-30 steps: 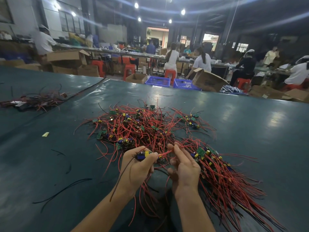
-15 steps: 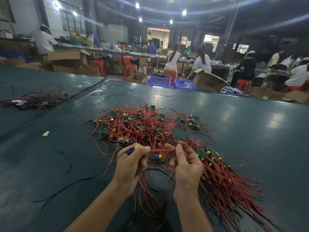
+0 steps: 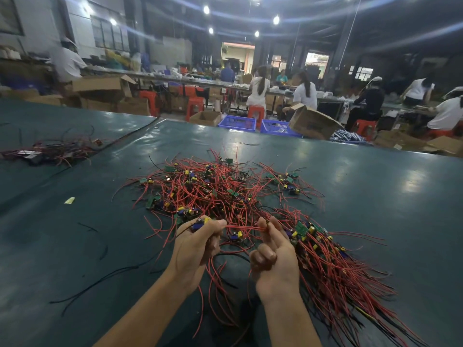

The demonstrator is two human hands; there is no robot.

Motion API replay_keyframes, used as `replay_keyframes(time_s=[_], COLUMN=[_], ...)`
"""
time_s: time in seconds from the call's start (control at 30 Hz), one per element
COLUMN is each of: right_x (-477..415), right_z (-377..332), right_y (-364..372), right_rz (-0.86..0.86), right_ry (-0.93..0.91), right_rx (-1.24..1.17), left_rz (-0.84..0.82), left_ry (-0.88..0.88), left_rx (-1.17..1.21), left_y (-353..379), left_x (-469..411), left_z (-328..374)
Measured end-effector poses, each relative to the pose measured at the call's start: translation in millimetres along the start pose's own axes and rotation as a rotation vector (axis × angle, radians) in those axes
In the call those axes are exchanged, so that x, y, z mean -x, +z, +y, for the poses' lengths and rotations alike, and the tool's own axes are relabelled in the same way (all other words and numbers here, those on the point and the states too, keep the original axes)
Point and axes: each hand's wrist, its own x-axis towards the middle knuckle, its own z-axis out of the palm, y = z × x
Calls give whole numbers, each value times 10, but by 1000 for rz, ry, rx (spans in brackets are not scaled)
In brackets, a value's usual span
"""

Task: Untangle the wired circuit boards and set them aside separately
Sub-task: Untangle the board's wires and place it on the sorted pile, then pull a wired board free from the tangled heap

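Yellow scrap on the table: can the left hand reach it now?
Probably, once freed: only table and stray black wires lie between the yellow scrap and the left hand, but that hand grips a circuit board.

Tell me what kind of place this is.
Probably an electronics assembly workshop or small factory. A heap of wired circuit boards lies on a long green table, workers sit on red stools at benches behind it, and cardboard boxes and blue crates stand beyond.
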Motion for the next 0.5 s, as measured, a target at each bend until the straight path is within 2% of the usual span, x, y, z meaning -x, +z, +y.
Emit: replay_keyframes(time_s=[0.2, 0.37, 0.5], right_x=[-4, 20, 28], right_z=[-59, -62, -102], right_y=[-10, -28, -61], right_rz=[8, -53, -131], right_ry=[-130, -139, -149], right_rx=[81, 131, 67], left_rz=[128, 159, 176], left_ry=[42, -95, -147], left_rx=[-159, 97, 149], left_y=[2, -17, -50], left_x=[-18, -32, -62], left_z=[-3, 16, 67])
